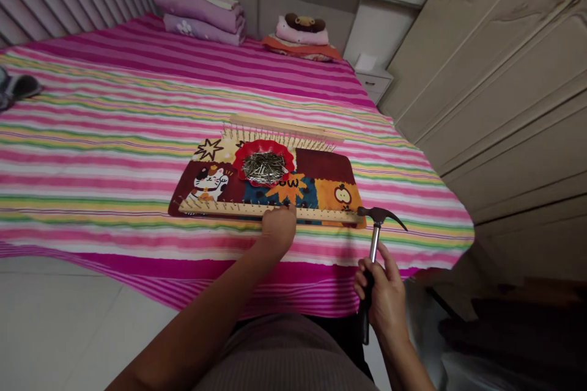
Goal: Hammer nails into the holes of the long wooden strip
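Observation:
A long wooden strip lies across the front of a patterned mat on the bed. Nails stand up from its left part, and small dark dots run along its right part. My left hand rests at the middle of the strip with its fingers closed; what they grip is hidden. A claw hammer with a metal shaft and black grip is in my right hand, its head near the strip's right end. A red scalloped bowl full of loose nails sits on the mat.
Behind the bowl lies another wooden strip with a row of nails sticking out. Folded purple bedding and a pink pile with a brown plush item are at the headboard. Wooden cabinet doors stand right of the striped bed.

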### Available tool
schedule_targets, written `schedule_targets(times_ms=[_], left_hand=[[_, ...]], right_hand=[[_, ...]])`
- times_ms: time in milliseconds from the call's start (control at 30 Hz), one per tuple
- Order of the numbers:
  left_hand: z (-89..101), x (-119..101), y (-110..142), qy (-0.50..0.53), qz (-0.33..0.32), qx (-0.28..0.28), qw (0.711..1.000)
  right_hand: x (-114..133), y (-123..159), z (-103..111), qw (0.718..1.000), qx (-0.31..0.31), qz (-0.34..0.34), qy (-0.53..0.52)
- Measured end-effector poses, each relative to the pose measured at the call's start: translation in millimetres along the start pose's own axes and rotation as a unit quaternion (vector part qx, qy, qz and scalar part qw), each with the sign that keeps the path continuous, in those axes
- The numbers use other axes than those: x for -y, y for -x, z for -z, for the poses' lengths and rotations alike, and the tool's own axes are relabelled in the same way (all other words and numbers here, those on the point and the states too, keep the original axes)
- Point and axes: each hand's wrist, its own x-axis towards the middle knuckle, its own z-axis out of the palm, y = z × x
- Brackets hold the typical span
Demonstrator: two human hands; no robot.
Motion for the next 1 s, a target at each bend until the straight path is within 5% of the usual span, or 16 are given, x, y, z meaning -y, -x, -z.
schedule_targets(times_ms=[300,467,633,833,1000], left_hand=[[5.2,27,15,-0.043,-0.005,0.024,0.999],[35.9,47,26,0.008,-0.016,-0.005,1.000],[65.2,83,-24,-0.021,0.027,-0.158,0.987],[59.7,102,-83,-0.079,0.032,-0.032,0.996],[53.6,101,-88,-0.096,0.019,-0.040,0.994]], right_hand=[[4,-1,-7,1.000,-0.006,0.001,-0.007],[2,-3,-8,1.000,-0.006,-0.003,-0.011],[3,-7,-7,1.000,-0.015,-0.011,-0.023],[6,-10,1,0.999,-0.031,-0.014,-0.032],[5,-17,2,0.998,-0.039,-0.022,-0.038]])
